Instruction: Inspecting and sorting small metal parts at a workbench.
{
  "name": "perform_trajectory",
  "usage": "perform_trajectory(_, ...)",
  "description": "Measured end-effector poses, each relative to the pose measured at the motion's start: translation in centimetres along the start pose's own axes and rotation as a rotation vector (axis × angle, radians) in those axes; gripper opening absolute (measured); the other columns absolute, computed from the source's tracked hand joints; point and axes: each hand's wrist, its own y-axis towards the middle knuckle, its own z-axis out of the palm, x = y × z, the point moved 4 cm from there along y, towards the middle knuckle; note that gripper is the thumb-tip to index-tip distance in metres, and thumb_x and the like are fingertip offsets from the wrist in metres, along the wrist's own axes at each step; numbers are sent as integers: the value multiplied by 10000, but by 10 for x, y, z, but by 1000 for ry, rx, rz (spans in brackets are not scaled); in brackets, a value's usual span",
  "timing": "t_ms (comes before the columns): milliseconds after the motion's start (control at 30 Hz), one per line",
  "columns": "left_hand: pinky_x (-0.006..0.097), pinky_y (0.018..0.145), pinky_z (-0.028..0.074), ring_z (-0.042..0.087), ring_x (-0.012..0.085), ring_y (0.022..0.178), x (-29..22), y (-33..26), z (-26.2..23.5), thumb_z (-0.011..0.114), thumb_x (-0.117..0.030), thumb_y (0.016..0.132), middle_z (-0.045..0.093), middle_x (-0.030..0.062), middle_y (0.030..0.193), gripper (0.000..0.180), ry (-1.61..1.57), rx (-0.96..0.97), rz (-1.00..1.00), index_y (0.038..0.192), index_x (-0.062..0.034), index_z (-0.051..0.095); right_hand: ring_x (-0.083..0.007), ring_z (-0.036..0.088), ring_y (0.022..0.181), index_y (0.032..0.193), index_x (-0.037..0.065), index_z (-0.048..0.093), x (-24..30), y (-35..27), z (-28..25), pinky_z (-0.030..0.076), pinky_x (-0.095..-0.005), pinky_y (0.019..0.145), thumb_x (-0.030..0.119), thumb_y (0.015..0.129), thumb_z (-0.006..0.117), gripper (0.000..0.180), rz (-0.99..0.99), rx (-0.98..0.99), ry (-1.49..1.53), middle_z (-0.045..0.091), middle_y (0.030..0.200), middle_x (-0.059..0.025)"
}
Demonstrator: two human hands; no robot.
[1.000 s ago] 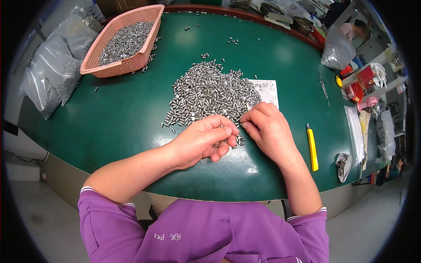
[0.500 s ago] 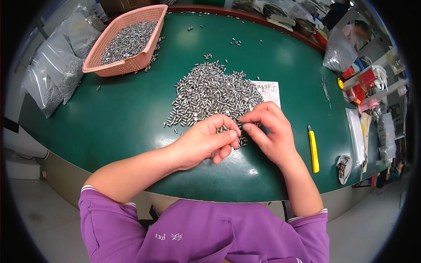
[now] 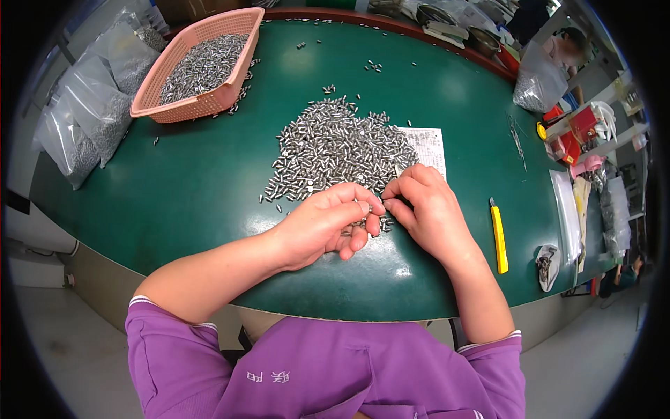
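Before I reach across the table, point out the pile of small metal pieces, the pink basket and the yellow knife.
Pile of small metal pieces (image 3: 336, 150): head view, middle of the heap.
Pink basket (image 3: 183, 112): head view, its near wall.
Yellow knife (image 3: 500, 241): head view, its handle.

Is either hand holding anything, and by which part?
The left hand appears to pinch a small, silvery metal piece at the fingertips; by which end is unclear. Whether the right hand holds one is hidden.

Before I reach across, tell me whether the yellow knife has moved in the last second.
No. The yellow knife lies in the same spot relative to the paper; the picture shifts slightly, carrying both along together.
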Motion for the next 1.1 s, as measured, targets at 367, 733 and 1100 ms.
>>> perform_trajectory(367, 208, 534, 447, 542, 70, 663, 1, 1, -1, 574, -150, 925, 579, 31, 864, 185, 60, -52, 30, 1056, -39, 504, -200, 555, 792, 863, 82, 660, 13, 2, -5, 463, -314, 708, 51, 764, 697, 110, -50, -38, 392, 573, 830, -35)
perform_trajectory(733, 206, 491, 405, 511, 77, 633, 3, 2, -1, 452, -197, 996, 558, 42, 868, 155, 54, -51, 3, 1032, -60, 517, -243, 570, 832, 860, 102, 675, 1, 0, -3, 470, -356, 732, 72, 735, 701, 131, -25, 78, 117, 573, 833, -44)
perform_trajectory(1100, 210, 536, 436, 530, 82, 665, 2, 1, -1, 445, -216, 994, 549, 41, 882, 177, -5, 5, 6, 1025, -67, 534, -264, 568, 827, 820, 94, 647, 3, 1, 1, 471, -382, 733, 88, 712, 701, 121, -33, 44, 46, 575, 824, -53)
